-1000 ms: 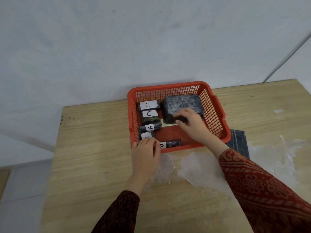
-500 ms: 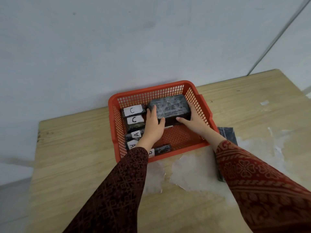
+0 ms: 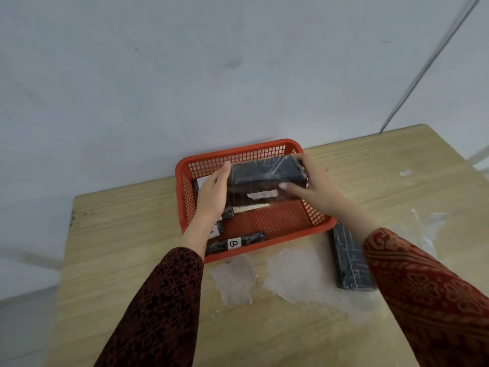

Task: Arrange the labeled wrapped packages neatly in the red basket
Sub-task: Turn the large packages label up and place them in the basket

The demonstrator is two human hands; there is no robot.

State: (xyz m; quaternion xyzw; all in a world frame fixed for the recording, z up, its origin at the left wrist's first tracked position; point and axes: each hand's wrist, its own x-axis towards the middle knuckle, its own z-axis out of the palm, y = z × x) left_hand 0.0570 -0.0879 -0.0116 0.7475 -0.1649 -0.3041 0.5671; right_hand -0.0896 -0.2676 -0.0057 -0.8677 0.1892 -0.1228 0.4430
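Left hand [image 3: 211,197] & right hand [image 3: 312,185] clamp the big wrapped package [image 3: 266,177] by its ends, raised over the red basket [image 3: 321,225], frame centre. Risk: slick wrap slips, pkg drops onto the B-labelled package [image 3: 235,242].

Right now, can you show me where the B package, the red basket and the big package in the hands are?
B package [image 3: 234,243], head view, on its white label.
red basket [image 3: 239,151], head view, on its far rim.
big package [image 3: 266,170], head view, on its dark top face.
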